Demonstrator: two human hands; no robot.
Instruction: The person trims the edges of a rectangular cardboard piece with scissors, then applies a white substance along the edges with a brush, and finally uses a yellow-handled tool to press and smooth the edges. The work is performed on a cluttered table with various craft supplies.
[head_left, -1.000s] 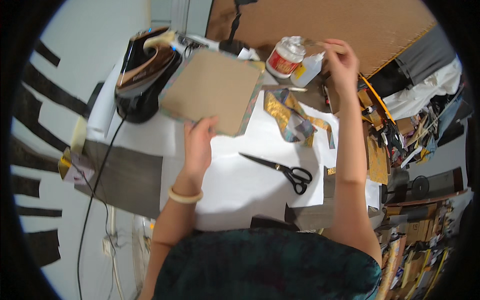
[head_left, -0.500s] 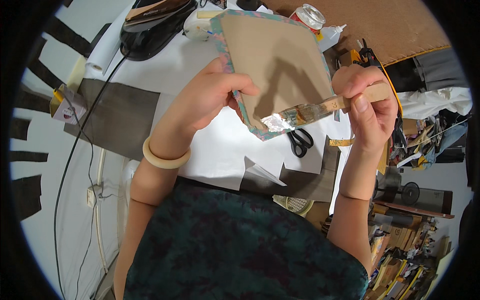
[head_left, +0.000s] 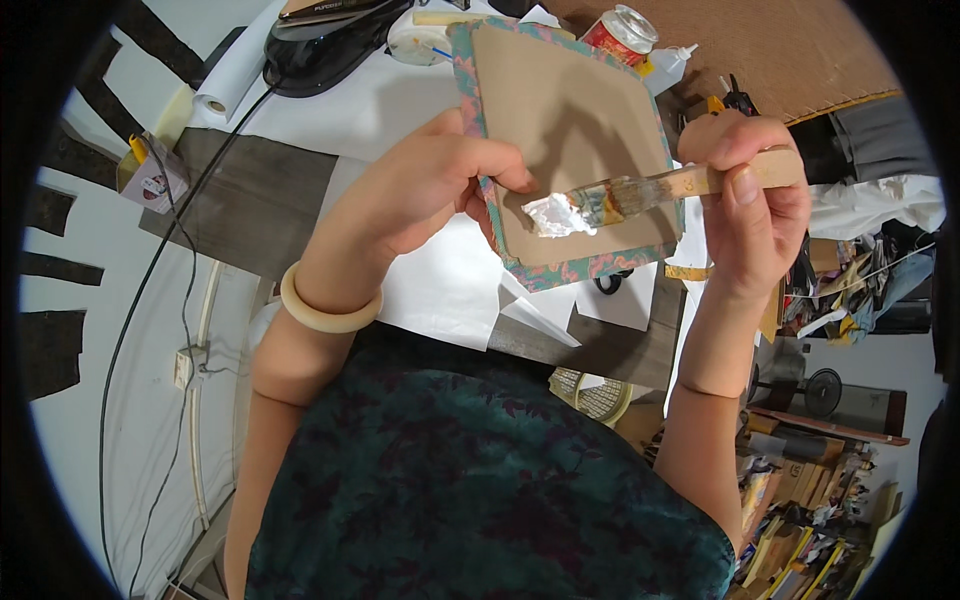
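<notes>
My left hand [head_left: 440, 185] grips the left edge of a tan board [head_left: 570, 100], thumb on its face and the other fingers behind it. Teal-and-pink patterned covering is folded over the board's edges. Between the fingers and thumb of my right hand [head_left: 752, 195] is the wooden handle of a flat paintbrush [head_left: 640, 195]. Thick white paste coats its bristles, which are over the lower part of the board near my left thumb. Whether they touch the surface I cannot tell. A pair of black scissors [head_left: 608, 284] shows partly below the board.
White paper sheets [head_left: 440, 290] cover part of the dark table [head_left: 245, 205]. At the back are a black machine [head_left: 325, 50], a red-and-silver can [head_left: 622, 36] and a white squeeze bottle [head_left: 668, 68]. A black cable [head_left: 150, 250] runs down the left. Below the table edge sits a woven basket [head_left: 592, 395].
The board has shifted slightly right and down in view, with my left hand on it. The brush tip has moved up over the board, away from its lower edge.
</notes>
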